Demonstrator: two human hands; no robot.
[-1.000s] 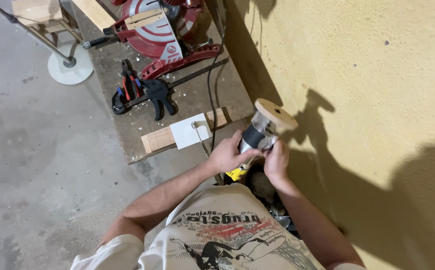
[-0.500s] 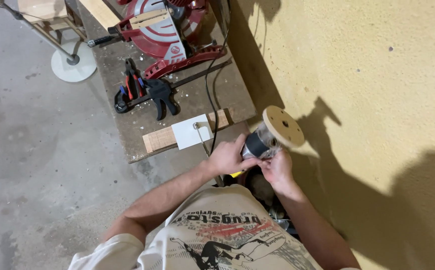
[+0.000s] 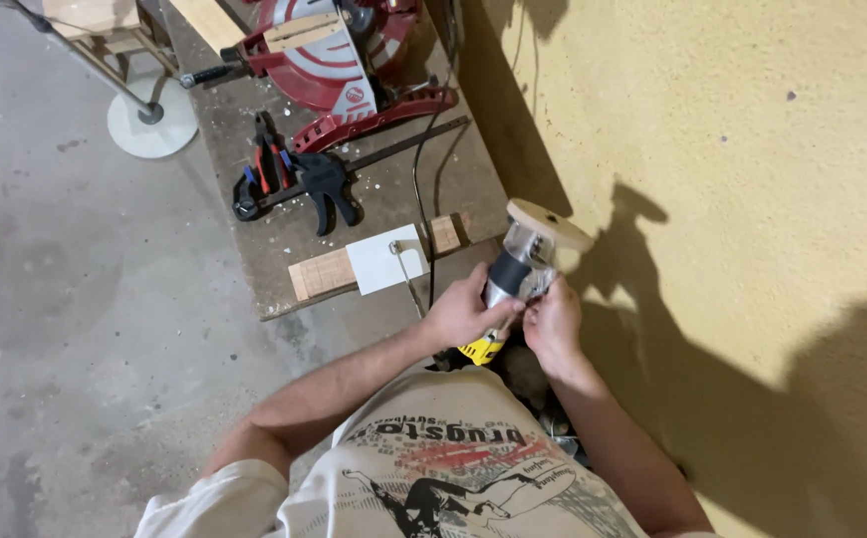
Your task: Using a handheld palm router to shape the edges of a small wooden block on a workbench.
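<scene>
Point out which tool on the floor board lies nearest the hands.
The black bar clamp, lying flat near the white sheet; the red miter saw sits farther up the board, away from both hands.

counted: two hands, left hand (image 3: 463, 317), right hand (image 3: 553, 327); one trim router (image 3: 518, 274); one mitre saw (image 3: 339, 55); one bar clamp (image 3: 319, 184); one white card (image 3: 385, 259); one wood strip (image 3: 322, 274).

Both hands grip a router (image 3: 519, 271) (round wooden base up) beside yellow wall (image 3: 732, 149).

White rectangular card or label (image 3: 385, 259), blank face up, lying on a wood strip (image 3: 378, 260) at the near edge of the work board (image 3: 254, 199), small round white sticker (image 3: 354, 96) on the red mitre saw (image 3: 339, 60), no screens or packages.
</scene>
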